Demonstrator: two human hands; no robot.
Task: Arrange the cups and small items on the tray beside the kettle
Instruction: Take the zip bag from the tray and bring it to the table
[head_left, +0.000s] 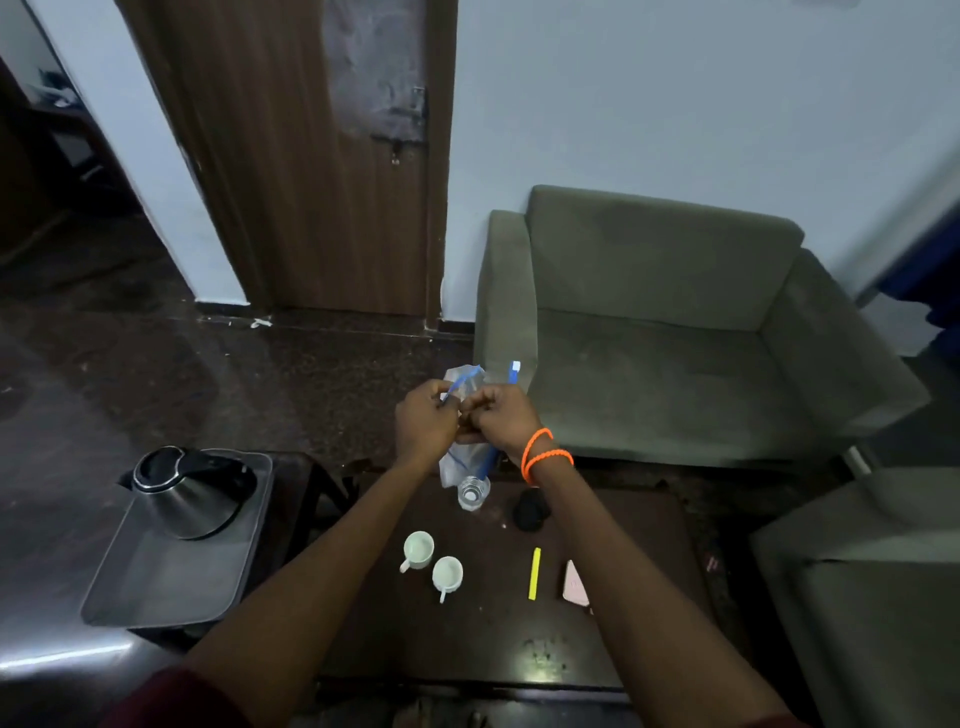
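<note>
Armchair upholstery, grey-green, fills the right of the view beyond a dark counter. At the left, on a lower stand, sits a grey tray with a steel kettle on its far end — the near part of the tray is bare. Both hands are raised over the far edge of the counter, side by side and touching: the left hand and the right hand, its wrist ringed with orange bands, are each closed on a clear plastic bag with blue edging, which hangs down between them. Just under the bag stands a clear glass, with a dark round object to its right. Nearer, two white cups stand close together on the counter, well apart from the tray. Right of them lie a yellow sachet stick and a pink packet, partly hidden by the right forearm.
</note>
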